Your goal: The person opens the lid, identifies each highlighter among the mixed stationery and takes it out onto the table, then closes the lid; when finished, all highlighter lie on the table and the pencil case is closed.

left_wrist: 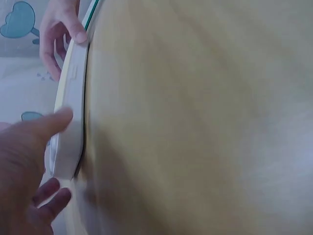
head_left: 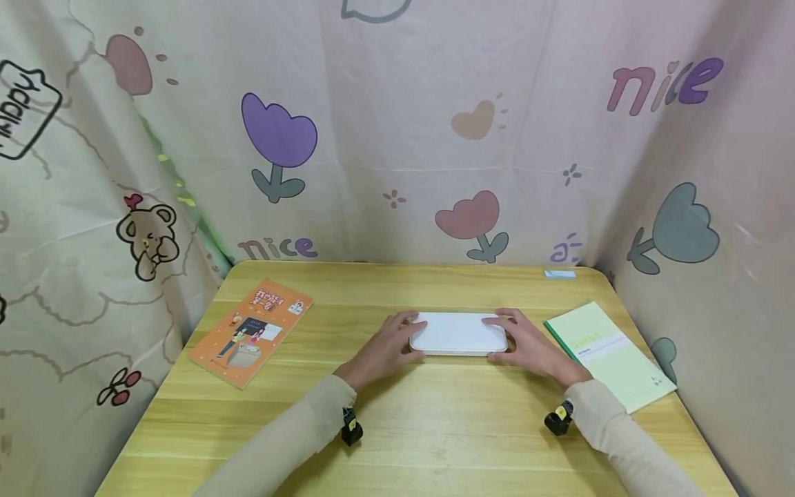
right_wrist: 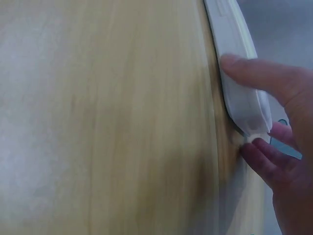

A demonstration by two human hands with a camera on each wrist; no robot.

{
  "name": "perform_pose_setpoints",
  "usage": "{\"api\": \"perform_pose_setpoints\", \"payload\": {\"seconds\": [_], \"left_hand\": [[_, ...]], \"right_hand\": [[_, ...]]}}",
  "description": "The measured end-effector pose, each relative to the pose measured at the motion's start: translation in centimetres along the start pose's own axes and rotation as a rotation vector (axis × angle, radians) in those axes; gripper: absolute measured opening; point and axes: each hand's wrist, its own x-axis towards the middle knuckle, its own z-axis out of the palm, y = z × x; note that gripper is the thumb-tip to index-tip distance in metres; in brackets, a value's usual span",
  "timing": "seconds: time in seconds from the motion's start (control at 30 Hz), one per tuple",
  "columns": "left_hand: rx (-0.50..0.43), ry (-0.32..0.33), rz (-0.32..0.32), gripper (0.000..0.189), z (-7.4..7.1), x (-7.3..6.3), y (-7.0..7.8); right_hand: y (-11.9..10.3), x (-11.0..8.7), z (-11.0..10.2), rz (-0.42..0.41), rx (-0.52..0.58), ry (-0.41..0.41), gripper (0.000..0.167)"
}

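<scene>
"Nice" and "happy" are printed on the pale fabric curtain (head_left: 385, 124); the lettering on the pale-green notebook (head_left: 611, 359), lower right of the frame, is too small to read. Just below the frame's centre, a smooth white box with rounded corners (head_left: 458, 333) sits on the yellowish wood-grain table (head_left: 447, 428). Left hand (head_left: 388, 345) and right hand (head_left: 529, 344) grip its opposite ends, thumbs along the front side.

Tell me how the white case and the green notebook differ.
The white case is thick and round-cornered; the green notebook is thin and sharp-cornered. The case lies straight across the table; the notebook lies slanted. Both are roughly rectangular.
</scene>
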Motion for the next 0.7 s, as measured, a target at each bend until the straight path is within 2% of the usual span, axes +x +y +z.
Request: {"api": "perform_pose_setpoints", "payload": {"seconds": [0.13, 0.3, 0.5, 0.7], "left_hand": [[0.082, -0.07, 0.005, 0.08, 0.0, 1.6, -0.4], [0.17, -0.137, 0.062, 0.083, 0.3, 3.4, -0.2], [0.274, -0.185, 0.07, 0.081, 0.5, 4.0, -0.3], [0.305, -0.195, 0.124, 0.08, -0.3, 4.7, -0.5]], "right_hand": [[-0.3, 0.8, 0.3, -0.038, -0.009, -0.033, 0.087], [-0.7, 1.7, 0.7, -0.098, -0.031, -0.063, 0.088], [-0.7, 2.0, 0.8, -0.121, -0.099, -0.069, 0.087], [-0.8, 2.2, 0.9, -0.152, -0.157, -0.066, 0.086]]}}
